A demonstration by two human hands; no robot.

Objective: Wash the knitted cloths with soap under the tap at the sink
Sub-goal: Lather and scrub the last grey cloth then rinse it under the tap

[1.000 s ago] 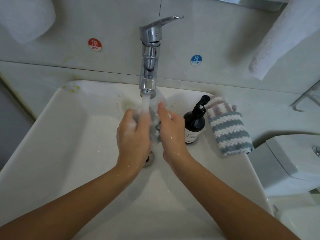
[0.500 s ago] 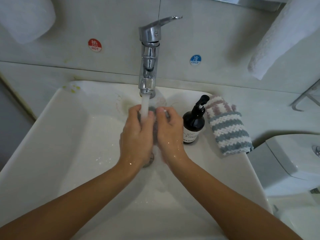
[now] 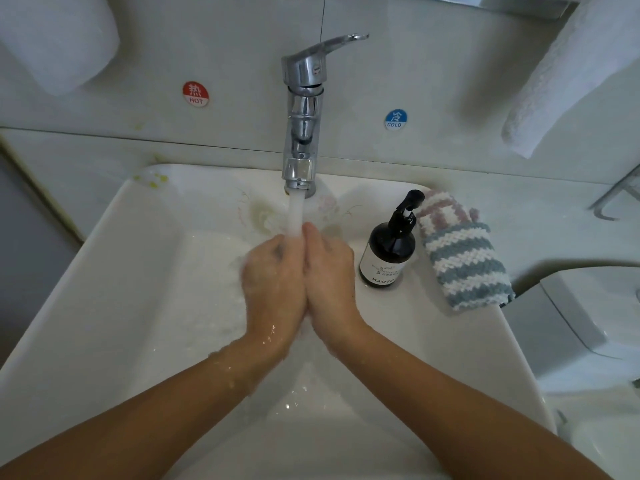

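Both hands are pressed together over the middle of the sink point(image 3: 114, 278), right under the tap point(image 3: 301, 109), with the stream of water point(image 3: 295, 216) landing on top of them. The left hand point(image 3: 273, 282) and the right hand point(image 3: 330, 275) lie side by side, fingers curled inward. The cloth being washed is hidden between the palms now, so I cannot tell for certain how either hand holds it. A second ago grey knit showed between the fingers with the hands a little apart; half a second ago a strip of it still peeked out; now the hands have closed over it completely and sit slightly nearer the front of the basin. Water splashes around the left wrist.

One striped knitted cloth point(image 3: 462, 258) lies untouched on the sink's right rim, well clear of the right hand. One dark soap bottle point(image 3: 388, 251) with a pump stands between that cloth and the right hand, near the back right corner. One tap, running. Two round stickers on the wall: a red hot sticker point(image 3: 195, 93) and a blue cold sticker point(image 3: 395, 119).
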